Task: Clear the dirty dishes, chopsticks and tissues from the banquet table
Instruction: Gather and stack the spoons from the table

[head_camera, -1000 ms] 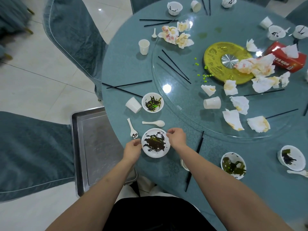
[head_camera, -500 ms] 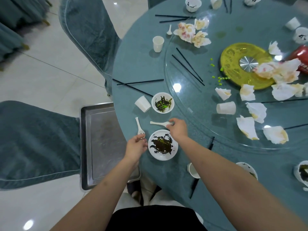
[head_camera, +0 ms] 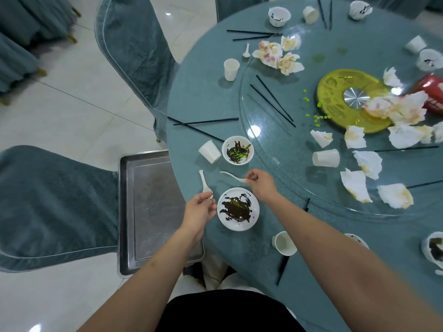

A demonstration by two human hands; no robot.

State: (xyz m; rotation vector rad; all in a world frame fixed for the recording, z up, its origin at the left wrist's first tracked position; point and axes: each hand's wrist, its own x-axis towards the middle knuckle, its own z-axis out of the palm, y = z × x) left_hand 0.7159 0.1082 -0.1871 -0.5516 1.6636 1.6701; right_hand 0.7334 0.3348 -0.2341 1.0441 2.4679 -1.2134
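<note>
A white plate (head_camera: 238, 208) smeared with dark sauce sits near the table's front edge, between my hands. My left hand (head_camera: 200, 209) pinches the bowl end of a white spoon (head_camera: 204, 182) just left of the plate. My right hand (head_camera: 260, 185) pinches the end of a second white spoon (head_camera: 231, 176) that points left, above the plate. A small white bowl (head_camera: 237, 150) with dark and green scraps stands behind the spoons, a tipped paper cup (head_camera: 209, 151) to its left. Black chopsticks (head_camera: 203, 122) lie crossed further back.
A steel tray (head_camera: 153, 207) sits below the table edge on the left, between two covered chairs (head_camera: 52, 207). The glass turntable (head_camera: 299, 140) carries crumpled tissues (head_camera: 356, 185), a tipped cup (head_camera: 326, 158), chopsticks, a yellow disc (head_camera: 335, 92). A paper cup (head_camera: 284, 243) stands under my right forearm.
Both hands left the plate's rim. The left hand went to the spoon on the left and the right hand to the spoon above the plate. The camera view shifted right.
</note>
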